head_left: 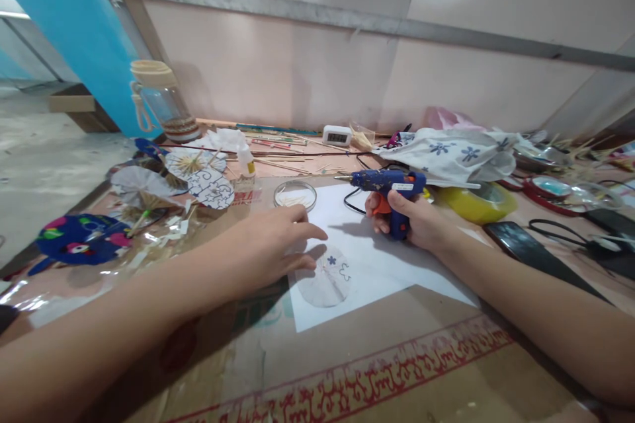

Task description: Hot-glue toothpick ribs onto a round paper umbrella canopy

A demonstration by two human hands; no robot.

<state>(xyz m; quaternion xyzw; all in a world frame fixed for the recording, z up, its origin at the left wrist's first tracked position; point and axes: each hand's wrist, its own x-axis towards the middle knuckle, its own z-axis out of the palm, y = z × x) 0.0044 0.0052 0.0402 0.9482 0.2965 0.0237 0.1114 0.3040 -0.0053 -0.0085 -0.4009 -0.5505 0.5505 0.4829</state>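
Observation:
My right hand (409, 215) is wrapped round the handle of a blue hot glue gun (381, 180) with an orange trigger, its nozzle pointing left. A round white fabric or paper disc (325, 283), printed with a small blue flower and a curly line, lies on a white sheet of paper (397, 271). My left hand (282, 238) hovers at the disc's upper left edge, thumb and index finger apart, with nothing visible between them. Whether its fingertips touch the disc I cannot tell. Behind the left hand stands a shallow round dish (295, 196) holding short pale sticks.
Small round fans (211, 188) and a blue patterned one (82, 238) lie at left, near a glass bottle (166, 102). A white timer (337, 135) stands at the back. Flowered cloth (451, 155), yellow tape (479, 201) and a black phone (536, 254) lie at right.

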